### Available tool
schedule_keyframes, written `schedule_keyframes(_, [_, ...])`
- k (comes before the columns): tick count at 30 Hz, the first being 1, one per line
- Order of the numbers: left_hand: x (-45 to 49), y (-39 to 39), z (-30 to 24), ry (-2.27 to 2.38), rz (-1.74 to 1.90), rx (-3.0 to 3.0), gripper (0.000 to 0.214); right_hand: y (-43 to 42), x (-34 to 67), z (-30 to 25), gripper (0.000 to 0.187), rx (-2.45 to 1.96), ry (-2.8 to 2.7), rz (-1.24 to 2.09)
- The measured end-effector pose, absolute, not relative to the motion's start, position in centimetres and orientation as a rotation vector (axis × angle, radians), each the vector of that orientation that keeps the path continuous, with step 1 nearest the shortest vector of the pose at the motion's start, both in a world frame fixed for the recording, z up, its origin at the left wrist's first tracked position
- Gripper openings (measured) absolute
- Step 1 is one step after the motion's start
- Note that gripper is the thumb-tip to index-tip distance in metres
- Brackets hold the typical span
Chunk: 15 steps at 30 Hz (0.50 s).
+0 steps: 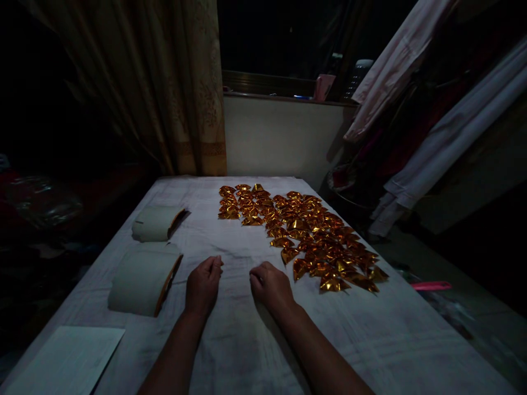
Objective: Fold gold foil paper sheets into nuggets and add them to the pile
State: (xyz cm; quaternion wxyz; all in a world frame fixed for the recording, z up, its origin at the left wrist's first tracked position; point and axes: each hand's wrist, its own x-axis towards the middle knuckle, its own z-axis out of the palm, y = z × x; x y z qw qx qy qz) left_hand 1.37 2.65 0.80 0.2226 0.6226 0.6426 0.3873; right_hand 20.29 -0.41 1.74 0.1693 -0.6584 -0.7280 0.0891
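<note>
On the table point(239, 351), towards its far and right edges, see many foils point(298, 224), orange-gold, very shiny, creased, pointed, lying crowded. At the table's middle, see left hand point(203, 283) and right hand point(270, 283), fingers curled in; cannot tell whether pinching something.

No legible text, labels, brands, numbers or signs anywhere.

One head cam, worn by the person, faces fwd & down over the tabletop point(239, 345), close above its near part; far edge approx. mid-ht, wall point(284, 137) farther off behind.
</note>
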Motion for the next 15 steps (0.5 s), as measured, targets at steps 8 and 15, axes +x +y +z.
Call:
schedule_keyframes(8, [1.5,1.6,0.7,1.722,1.15,1.843,0.045,-3.9,21.4,-1.1,0.02,-1.658,-1.983,0.165])
schedule_keyframes(15, [-1.1,-2.2,1.5,1.721,1.239,2.076,0.032,-4.5,22.0,-1.2,0.022,-1.587,-1.907,0.238])
